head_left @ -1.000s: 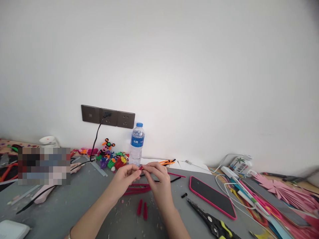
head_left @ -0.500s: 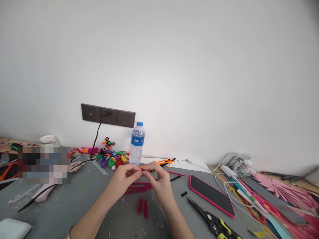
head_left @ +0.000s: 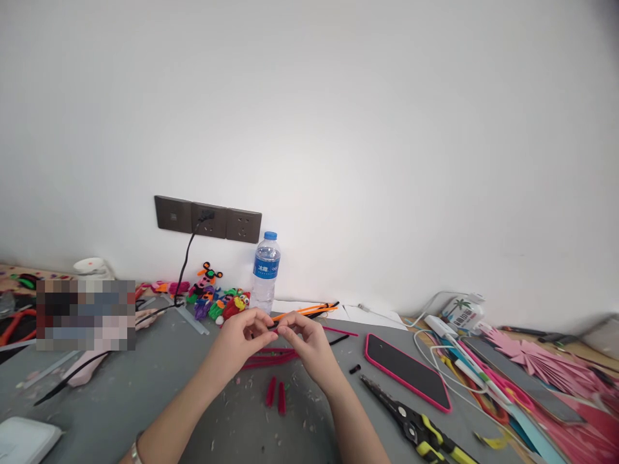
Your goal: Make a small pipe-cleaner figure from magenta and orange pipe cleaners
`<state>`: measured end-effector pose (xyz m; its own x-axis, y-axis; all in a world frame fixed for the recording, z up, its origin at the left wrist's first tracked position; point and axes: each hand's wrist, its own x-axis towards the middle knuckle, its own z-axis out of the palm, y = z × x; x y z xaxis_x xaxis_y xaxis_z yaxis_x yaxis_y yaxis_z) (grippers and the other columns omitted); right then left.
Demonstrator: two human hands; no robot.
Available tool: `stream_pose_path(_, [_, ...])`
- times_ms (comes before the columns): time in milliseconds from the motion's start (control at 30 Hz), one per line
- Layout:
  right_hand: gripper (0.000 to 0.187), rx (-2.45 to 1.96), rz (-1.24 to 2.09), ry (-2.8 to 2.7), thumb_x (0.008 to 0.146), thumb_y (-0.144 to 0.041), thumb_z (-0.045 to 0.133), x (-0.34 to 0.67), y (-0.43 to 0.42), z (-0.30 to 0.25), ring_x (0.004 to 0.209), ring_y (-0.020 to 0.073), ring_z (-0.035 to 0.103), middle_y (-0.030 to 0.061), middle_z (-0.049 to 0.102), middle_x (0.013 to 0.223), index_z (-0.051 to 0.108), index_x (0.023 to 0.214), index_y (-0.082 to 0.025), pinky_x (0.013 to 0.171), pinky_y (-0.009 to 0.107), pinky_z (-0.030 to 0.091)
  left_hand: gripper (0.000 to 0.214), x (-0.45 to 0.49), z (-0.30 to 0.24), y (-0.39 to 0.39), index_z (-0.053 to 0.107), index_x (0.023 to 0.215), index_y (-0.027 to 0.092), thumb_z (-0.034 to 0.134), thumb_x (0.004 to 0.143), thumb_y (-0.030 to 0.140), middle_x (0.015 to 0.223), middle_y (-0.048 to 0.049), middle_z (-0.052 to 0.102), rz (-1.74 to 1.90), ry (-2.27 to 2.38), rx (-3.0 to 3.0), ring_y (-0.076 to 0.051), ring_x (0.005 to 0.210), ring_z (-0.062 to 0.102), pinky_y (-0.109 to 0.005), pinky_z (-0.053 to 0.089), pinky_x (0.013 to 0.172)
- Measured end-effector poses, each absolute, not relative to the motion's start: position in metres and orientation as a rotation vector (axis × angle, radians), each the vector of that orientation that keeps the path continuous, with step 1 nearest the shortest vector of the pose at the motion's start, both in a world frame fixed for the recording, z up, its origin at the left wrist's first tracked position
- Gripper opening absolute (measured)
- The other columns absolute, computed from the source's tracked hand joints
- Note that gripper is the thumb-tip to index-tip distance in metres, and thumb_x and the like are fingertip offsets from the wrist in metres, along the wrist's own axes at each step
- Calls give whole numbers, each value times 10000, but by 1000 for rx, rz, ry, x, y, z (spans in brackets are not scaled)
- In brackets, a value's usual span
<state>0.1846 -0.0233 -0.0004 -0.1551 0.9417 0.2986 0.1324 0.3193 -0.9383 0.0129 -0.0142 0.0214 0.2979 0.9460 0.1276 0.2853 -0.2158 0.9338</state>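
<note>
My left hand (head_left: 243, 336) and my right hand (head_left: 309, 340) meet above the grey mat (head_left: 261, 438), thumbs and fingertips pinched close together. Whatever sits between the fingertips is small and mostly hidden; only a dark bit shows. Beneath the hands lie long magenta pipe cleaners (head_left: 271, 359), partly covered by them. Two short, fuzzy dark-pink pieces (head_left: 282, 398) rest side by side nearer to me. Behind my right hand, orange pipe cleaners (head_left: 316, 310) stretch toward the wall, and a black pipe cleaner (head_left: 340, 339) pokes out beside it.
Right of my arms lie yellow-handled pliers (head_left: 411, 425), a pink-cased phone (head_left: 409, 372) and a small black piece (head_left: 355, 368). A water bottle (head_left: 265, 277) and colourful fuzzy figures (head_left: 206, 290) stand by the wall. Another person's blurred arm (head_left: 87, 374) is at left. Folded pink paper (head_left: 536, 361) lies far right.
The view has tilted slightly, so the surroundings sit a little higher. Both hands stay pinched together; a dark bit shows at the fingertips where a reddish bit showed before.
</note>
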Motion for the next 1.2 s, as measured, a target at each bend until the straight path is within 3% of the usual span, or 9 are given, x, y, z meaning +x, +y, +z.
stream_pose_path(100, [249, -1066, 996, -1551, 838, -415, 600, 193, -20, -3, 722, 172, 505, 20, 598, 746, 627, 765, -178, 673, 266, 386, 224, 9, 17, -14, 593, 837, 189, 589, 768, 402, 711, -16, 687, 846, 1121, 1729, -179, 649, 593, -253, 396, 595])
stream_pose_path(200, [257, -1116, 925, -1530, 849, -424, 576, 201, -17, -5, 711, 168, 490, 18, 576, 740, 608, 776, -179, 649, 260, 368, 254, 5, 10, -16, 596, 737, 194, 529, 805, 429, 629, 2, 661, 630, 1155, 1850, -170, 588, 583, -245, 378, 555])
stream_pose_path(333, [298, -1125, 861, -1431, 847, -465, 551, 204, -13, -8, 685, 166, 477, 6, 534, 690, 572, 757, -182, 656, 267, 367, 223, 6, 6, -22, 589, 603, 198, 632, 708, 389, 588, 21, 621, 363, 1197, 2085, -166, 587, 559, -236, 315, 516])
stream_pose_path(467, [312, -1143, 830, -1244, 802, -492, 590, 203, -11, -8, 686, 179, 509, 10, 549, 675, 570, 740, -187, 629, 267, 385, 185, 11, 5, -30, 582, 571, 203, 674, 648, 344, 642, 8, 645, 271, 1227, 2260, -202, 722, 568, -262, 344, 645])
stream_pose_path(633, [300, -1134, 889, -1090, 748, -484, 661, 203, -13, -5, 702, 181, 548, 13, 601, 704, 603, 738, -190, 652, 268, 395, 38, 15, -5, -35, 595, 644, 208, 565, 668, 211, 731, -17, 657, 224, 1273, 2302, -226, 793, 559, -311, 354, 747])
stream_pose_path(800, [318, -1124, 1045, -1027, 706, -495, 705, 203, -13, -5, 700, 188, 565, 24, 641, 688, 629, 739, -188, 637, 272, 373, 84, 11, -7, -31, 599, 666, 213, 525, 679, 175, 730, -10, 638, 290, 1228, 2253, -220, 785, 559, -306, 376, 728])
stream_pose_path(967, [319, -1060, 1159, -1034, 690, -485, 732, 202, -14, -5, 707, 182, 568, 26, 650, 679, 642, 712, -179, 667, 279, 378, 98, 7, 7, -20, 582, 716, 210, 532, 767, 278, 722, 9, 611, 576, 1175, 2000, -174, 660, 561, -253, 384, 587])
stream_pose_path(1200, [274, -1033, 1287, -1165, 716, -444, 733, 193, -20, 0, 681, 167, 589, 10, 668, 680, 654, 730, -182, 686, 279, 398, 217, 10, 7, -6, 579, 830, 187, 617, 762, 389, 746, -16, 680, 887, 1028, 1467, -176, 724, 622, -248, 452, 628])
